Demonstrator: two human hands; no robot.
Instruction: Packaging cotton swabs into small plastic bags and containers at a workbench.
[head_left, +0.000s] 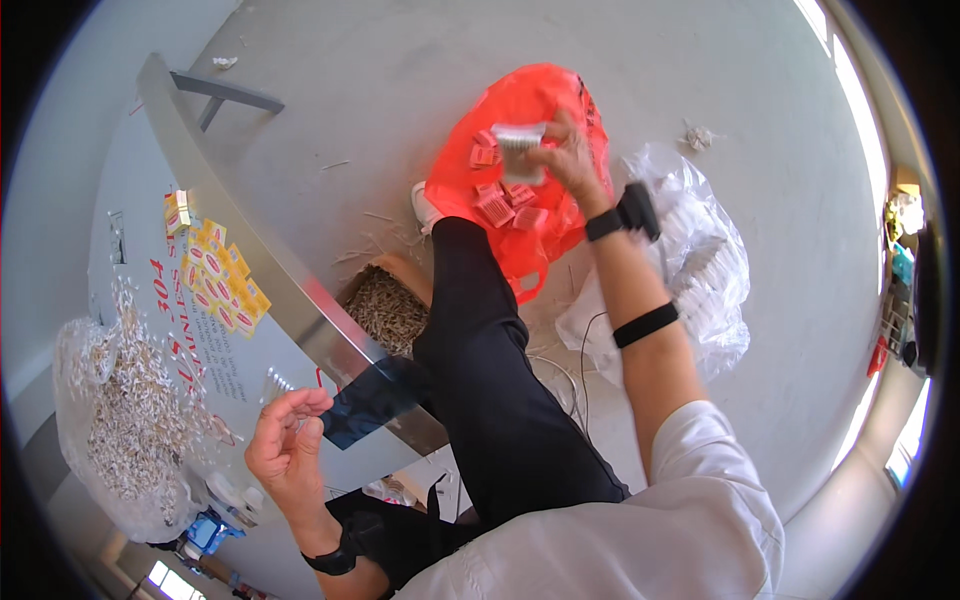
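Over the red plastic bag (500,95) on the floor, my right hand (572,165) grips a small clear pack (520,155) with a row of white ends along its top. Below that pack, several small pink boxes (493,208) lie on the bag. My left hand (288,445) is above the near edge of the metal table (320,470), fingers curled toward the thumb; what they hold, if anything, is hidden. Just beyond its knuckles shows a small clear ridged piece (277,382); whether it is held or lies on the table I cannot tell.
Yellow and white small boxes (222,280) lie on the table, beside a clear bag spilling many small whitish pieces (130,440). A dark sheet (370,405) hangs over the table edge. On the floor stand an open carton of small pieces (385,312) and a clear plastic bag (705,265).
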